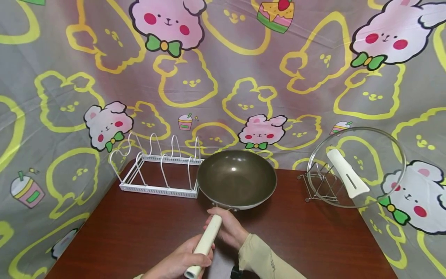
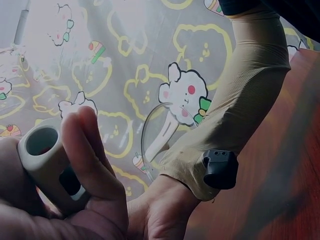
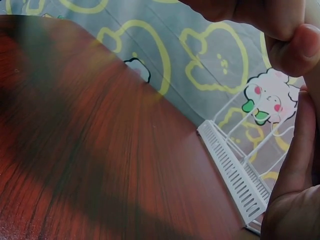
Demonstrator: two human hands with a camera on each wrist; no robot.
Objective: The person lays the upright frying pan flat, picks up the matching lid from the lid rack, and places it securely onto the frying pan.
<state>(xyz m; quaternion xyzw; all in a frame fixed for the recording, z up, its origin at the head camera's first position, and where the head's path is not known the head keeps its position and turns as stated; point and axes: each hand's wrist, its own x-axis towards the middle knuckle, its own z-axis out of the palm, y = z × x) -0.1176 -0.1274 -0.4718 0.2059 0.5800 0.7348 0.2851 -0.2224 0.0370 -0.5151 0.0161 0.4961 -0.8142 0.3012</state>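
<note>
A wok (image 1: 237, 178) with a dark brown inside is in the middle of the head view, its long cream handle (image 1: 206, 242) pointing toward me. My left hand (image 1: 186, 255) grips the handle near its hollow end, thumb across the top. Closer to the pan, my right hand (image 1: 228, 229) holds the same handle from the right, fingertips showing on its far side. The left wrist view shows the open round end of the handle (image 2: 42, 142) between the left thumb side and fingers. In the right wrist view the right thumb (image 3: 298, 145) lies along the handle.
Left of the wok stands a white rack (image 1: 158, 190) with upright loops, its edge close to the pan. At the right, a glass lid (image 1: 348, 182) with a cream grip leans on a small wire stand (image 1: 322, 184). Patterned cloth (image 1: 195, 69) surrounds the brown table (image 1: 313, 240).
</note>
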